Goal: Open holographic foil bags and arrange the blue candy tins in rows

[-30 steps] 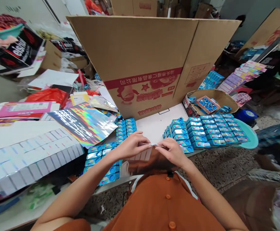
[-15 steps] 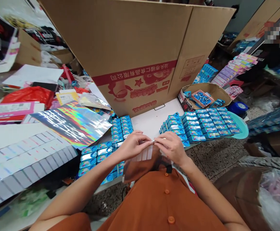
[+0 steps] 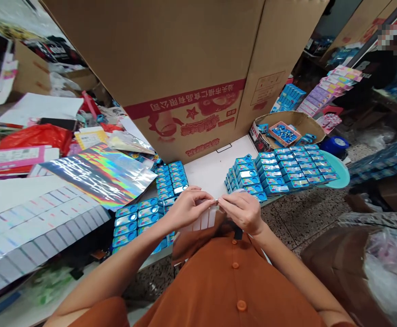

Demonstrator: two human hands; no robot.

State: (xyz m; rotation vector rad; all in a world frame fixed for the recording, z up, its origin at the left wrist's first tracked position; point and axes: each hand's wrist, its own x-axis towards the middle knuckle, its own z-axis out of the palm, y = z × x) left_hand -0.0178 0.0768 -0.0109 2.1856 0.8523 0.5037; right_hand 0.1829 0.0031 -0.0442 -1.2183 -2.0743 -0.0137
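Note:
My left hand [image 3: 189, 208] is closed in a pinch on the top edge of a clear sheet with white sticker strips [image 3: 204, 220], which hangs below the fingers in front of my shirt. My right hand [image 3: 244, 211] meets it there, thumb and fingers pinched together at the same edge. What sits between the right fingertips is too small to make out. Beside my left arm lie rows of small blue tins [image 3: 139, 222] with printed lids. Stacks of more blue tins [image 3: 248, 175] stand just beyond my right hand.
A tall cardboard carton [image 3: 185, 81] stands on the white tabletop [image 3: 207, 172]. Right of it are a cut-down box [image 3: 307, 122] holding a pink tray of small blue pieces, and a turquoise basin [image 3: 342, 175]. A shiny holographic sheet [image 3: 106, 175] lies on white stacks at left.
The view has shifted slightly. Both hands stay together at the sheet's edge; the right hand's fingers have turned a little and sit closer to the left fingertips.

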